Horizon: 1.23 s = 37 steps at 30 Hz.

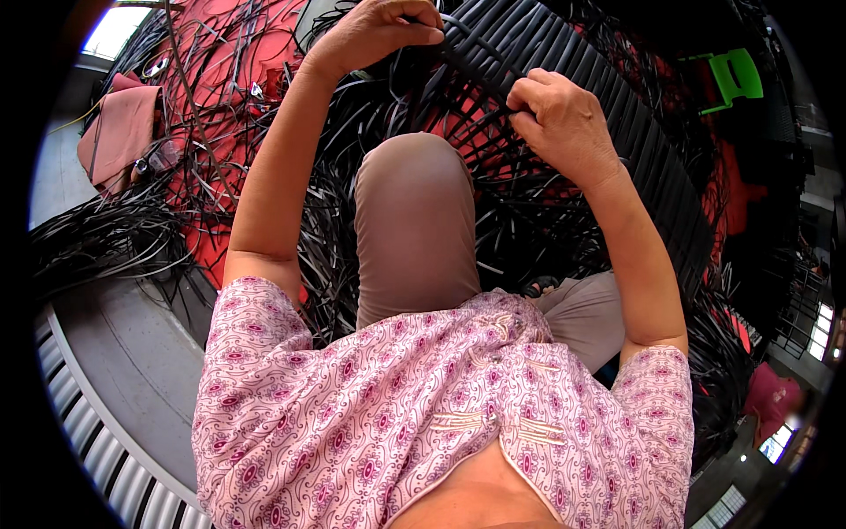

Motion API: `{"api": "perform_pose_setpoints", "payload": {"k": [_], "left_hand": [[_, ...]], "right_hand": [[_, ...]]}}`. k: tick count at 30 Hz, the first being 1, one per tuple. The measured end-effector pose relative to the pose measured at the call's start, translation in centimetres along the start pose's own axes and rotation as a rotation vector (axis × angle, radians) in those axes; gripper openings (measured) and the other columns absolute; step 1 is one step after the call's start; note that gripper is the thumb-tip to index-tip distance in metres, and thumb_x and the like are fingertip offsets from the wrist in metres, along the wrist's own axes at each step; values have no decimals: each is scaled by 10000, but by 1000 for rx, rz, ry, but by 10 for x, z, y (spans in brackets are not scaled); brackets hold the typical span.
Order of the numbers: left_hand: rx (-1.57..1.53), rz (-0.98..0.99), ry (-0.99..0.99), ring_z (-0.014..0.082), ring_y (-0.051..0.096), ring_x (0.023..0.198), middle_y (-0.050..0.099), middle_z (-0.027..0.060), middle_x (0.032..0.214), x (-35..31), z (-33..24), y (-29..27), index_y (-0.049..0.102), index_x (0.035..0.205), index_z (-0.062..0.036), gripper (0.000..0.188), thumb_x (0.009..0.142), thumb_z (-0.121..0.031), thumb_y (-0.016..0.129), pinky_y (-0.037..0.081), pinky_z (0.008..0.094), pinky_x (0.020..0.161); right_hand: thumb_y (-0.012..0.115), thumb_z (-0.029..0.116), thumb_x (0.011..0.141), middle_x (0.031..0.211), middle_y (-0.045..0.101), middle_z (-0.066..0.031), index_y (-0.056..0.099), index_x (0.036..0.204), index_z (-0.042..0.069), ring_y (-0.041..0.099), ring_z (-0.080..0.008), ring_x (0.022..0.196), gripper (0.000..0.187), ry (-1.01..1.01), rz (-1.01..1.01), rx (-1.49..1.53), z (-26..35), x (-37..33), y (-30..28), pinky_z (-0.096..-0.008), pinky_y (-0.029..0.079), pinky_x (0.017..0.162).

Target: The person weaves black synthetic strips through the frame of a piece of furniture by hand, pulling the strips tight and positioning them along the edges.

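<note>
A large panel of black flat strips (652,150), woven side by side, slopes from the top middle down to the right. My left hand (388,33) is at its upper left edge, thumb and fingers pinched on a thin black strip (471,37) that runs toward the panel. Beside the panel's near edge, my right hand (564,119) is closed, its fingertips against the dark strips. What exactly lies between those fingertips is hidden. Loose strip ends (493,150) spread below the right hand, around my raised knee (414,220).
Tangled black strips (115,229) cover much of the red floor covering (220,88). A brownish-pink cloth (122,132) lies at the left. Toward the far right stands a bright green chair (736,78). At the lower left is a grey ribbed surface (106,441).
</note>
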<state>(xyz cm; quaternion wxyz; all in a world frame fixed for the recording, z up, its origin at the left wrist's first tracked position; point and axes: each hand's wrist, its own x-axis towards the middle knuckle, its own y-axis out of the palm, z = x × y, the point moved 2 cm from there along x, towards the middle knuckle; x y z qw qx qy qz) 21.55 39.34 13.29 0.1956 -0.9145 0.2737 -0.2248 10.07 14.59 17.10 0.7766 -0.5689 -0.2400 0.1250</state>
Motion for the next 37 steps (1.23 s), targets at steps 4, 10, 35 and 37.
{"api": "perform_pose_setpoints", "payload": {"k": [4,10,35,37], "left_hand": [[-40,16,60,81,527,818,641,0,948,0,15,3,634,867,-23,155,935,-120,734,444,261,749],[-206,43,43,97,615,946,692,27,1064,-1,23,6,633,873,-19,123,947,-87,705,491,261,838],[-331,-40,-53,117,663,1058,707,24,1029,6,55,8,693,1006,-8,119,996,-127,685,507,252,945],[-312,-36,-70,118,663,1070,708,25,1033,10,60,11,694,1006,-10,117,995,-127,685,507,252,946]], "right_hand": [[713,193,801,749,622,-66,660,767,58,673,-277,738,149,93,62,46,-1,5,4,-400,563,723],[773,231,796,736,632,-53,644,721,63,661,-248,672,225,173,-32,165,-6,2,14,-383,544,653],[778,168,888,894,709,-49,766,969,53,702,-168,783,141,380,-281,313,-40,-56,-11,-305,570,748],[774,166,892,945,713,-48,768,949,58,706,-174,862,122,283,-282,171,-37,-68,-11,-343,581,779]]}}
